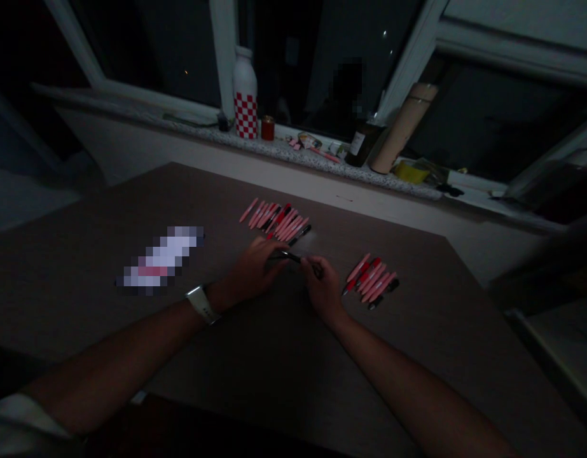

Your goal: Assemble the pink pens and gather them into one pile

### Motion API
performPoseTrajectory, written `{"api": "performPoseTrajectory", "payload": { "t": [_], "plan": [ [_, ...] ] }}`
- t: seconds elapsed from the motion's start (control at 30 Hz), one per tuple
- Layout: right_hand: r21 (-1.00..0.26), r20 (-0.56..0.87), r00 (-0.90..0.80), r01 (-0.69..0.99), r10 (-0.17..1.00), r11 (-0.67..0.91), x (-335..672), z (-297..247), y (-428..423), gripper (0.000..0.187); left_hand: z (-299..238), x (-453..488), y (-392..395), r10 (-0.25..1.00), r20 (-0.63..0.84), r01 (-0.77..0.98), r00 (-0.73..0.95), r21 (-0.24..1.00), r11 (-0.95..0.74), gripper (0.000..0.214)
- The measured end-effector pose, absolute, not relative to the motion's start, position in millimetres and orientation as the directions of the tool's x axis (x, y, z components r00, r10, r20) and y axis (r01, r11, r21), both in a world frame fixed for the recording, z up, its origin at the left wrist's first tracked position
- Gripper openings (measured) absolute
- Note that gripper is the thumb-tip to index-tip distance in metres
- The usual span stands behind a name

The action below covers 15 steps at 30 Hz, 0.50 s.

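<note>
At far left, the worktop (83,216) fades into gloom, its near edge hard to make out. A long bright object (162,257) lies there, its details lost under pixelation. The left forearm (131,346) rises from the lower left corner, where a pale sleeve (23,423) is cut off by the frame; a pale-banded watch (202,304) circles the wrist. The left hand (252,270) reaches inward, fingers bent and pinching one end of a dark pen (290,256) (both of the hands have hold of it). Just beyond the left hand, a larger group of pens (286,224), pink, red and black, lies slanted side by side, its nearest ends close to the fingers. The right hand (324,289) curls around the pen's other end, thumb and forefinger closed; its folded fingers hide what is darkest inside. Near its outer side lies a smaller group of pens (375,282), with worktop surface stretching between the two groups. The right forearm (407,381) slopes away and leaves through the bottom edge. Farther right, the worktop's side edge (500,308) runs down past the arm into shadow.
</note>
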State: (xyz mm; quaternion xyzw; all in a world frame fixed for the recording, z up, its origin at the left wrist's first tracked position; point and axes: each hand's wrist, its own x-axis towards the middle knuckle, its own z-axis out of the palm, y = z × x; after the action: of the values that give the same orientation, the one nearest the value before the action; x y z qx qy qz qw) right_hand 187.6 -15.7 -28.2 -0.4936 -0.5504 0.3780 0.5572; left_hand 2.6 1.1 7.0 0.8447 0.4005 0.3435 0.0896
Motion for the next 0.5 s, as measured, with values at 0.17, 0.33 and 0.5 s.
{"api": "performPoseTrajectory", "payload": {
  "t": [0.17, 0.33, 0.5],
  "plan": [
    [-0.976, 0.218, 0.277, 0.088, 0.936, 0.201, 191.3, -31.5, -11.7, 0.031, -2.4, 2.9, 5.0, 0.747, 0.423, 0.655, 0.512, 0.37, -0.659, 0.038],
    [-0.98, 0.196, 0.317, 0.046, 0.928, 0.192, 191.3, -32.3, -9.7, 0.034, -10.8, 3.5, 7.6, 0.73, 0.348, 0.665, 0.587, 0.307, -0.681, 0.026],
    [-0.971, 0.234, 0.326, 0.026, 0.916, 0.239, 190.7, -33.2, -8.8, 0.034, -12.6, 4.8, 8.7, 0.712, 0.364, 0.674, 0.6, 0.249, -0.695, 0.018]
  ]
}}
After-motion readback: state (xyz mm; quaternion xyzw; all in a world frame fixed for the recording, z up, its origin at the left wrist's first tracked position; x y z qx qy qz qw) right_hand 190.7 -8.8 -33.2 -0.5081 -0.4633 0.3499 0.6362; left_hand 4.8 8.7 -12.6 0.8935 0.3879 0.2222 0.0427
